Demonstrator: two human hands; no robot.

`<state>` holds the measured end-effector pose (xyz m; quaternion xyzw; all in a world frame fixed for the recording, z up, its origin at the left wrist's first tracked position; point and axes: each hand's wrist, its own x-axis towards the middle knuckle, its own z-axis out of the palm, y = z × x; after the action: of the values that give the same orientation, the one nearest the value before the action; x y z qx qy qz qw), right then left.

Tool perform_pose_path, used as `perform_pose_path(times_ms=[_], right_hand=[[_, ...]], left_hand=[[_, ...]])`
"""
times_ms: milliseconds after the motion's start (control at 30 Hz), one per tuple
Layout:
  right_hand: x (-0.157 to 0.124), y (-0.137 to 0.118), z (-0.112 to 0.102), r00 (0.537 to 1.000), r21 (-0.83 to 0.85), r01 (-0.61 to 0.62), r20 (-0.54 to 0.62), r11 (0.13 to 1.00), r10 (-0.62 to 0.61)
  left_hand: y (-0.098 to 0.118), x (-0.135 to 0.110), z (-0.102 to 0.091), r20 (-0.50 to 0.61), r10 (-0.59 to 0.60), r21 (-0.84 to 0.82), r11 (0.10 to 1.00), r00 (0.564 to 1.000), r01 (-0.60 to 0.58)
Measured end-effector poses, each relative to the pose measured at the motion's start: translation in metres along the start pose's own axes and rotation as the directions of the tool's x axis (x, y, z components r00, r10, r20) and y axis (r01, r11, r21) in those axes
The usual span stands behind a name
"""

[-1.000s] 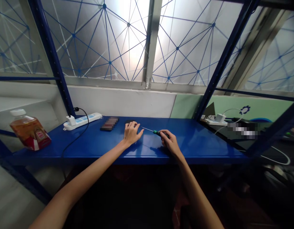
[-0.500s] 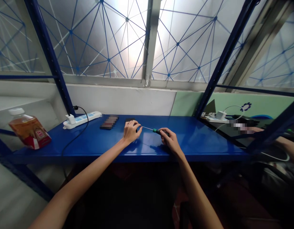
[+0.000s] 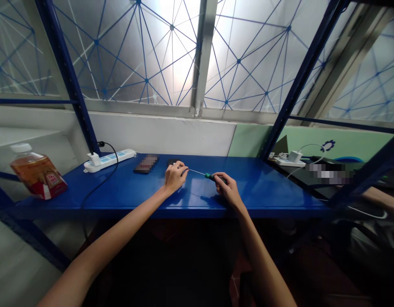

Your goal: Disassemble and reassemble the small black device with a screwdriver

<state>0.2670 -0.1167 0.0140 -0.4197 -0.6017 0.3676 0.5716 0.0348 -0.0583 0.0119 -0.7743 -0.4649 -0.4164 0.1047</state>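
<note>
My right hand [image 3: 227,186] is wrapped round the green and black handle of a screwdriver [image 3: 208,175]. Its thin metal shaft points left, to the fingertips of my left hand [image 3: 174,176]. Those fingers are closed in a pinch at the screwdriver's tip, where a small dark bit shows; I cannot make out what it is. Just behind my left hand a dark flat object [image 3: 173,162] lies on the blue table [image 3: 126,189], partly hidden by the fingers.
A phone-like dark slab [image 3: 146,163] lies left of my hands. Farther left are a white power strip [image 3: 120,157] with a black cable and a drink bottle [image 3: 40,172]. Blue shelf posts flank the table. On the right, another person's arm [image 3: 380,198] reaches over a neighbouring dark table.
My left hand has shifted very slightly, its fingers drawn closer together at the screwdriver's tip. My right hand keeps its grip. The other person's arm has moved a little.
</note>
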Motion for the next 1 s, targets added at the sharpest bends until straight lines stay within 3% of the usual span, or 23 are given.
perform_pose_path(times_ms=[500, 1000], right_hand=[[-0.0014, -0.0032, 0.001, 1.0, 0.005, 0.0, -0.001, 1.0, 0.0], [0.0011, 0.0033, -0.0022, 1.0, 0.002, 0.016, 0.009, 1.0, -0.016]], left_hand=[[-0.0004, -0.0009, -0.0008, 0.023, 0.006, -0.114, 0.993, 1.0, -0.003], [-0.0084, -0.0014, 0.0057, -0.023, 0.056, -0.146, 0.988, 0.998, -0.058]])
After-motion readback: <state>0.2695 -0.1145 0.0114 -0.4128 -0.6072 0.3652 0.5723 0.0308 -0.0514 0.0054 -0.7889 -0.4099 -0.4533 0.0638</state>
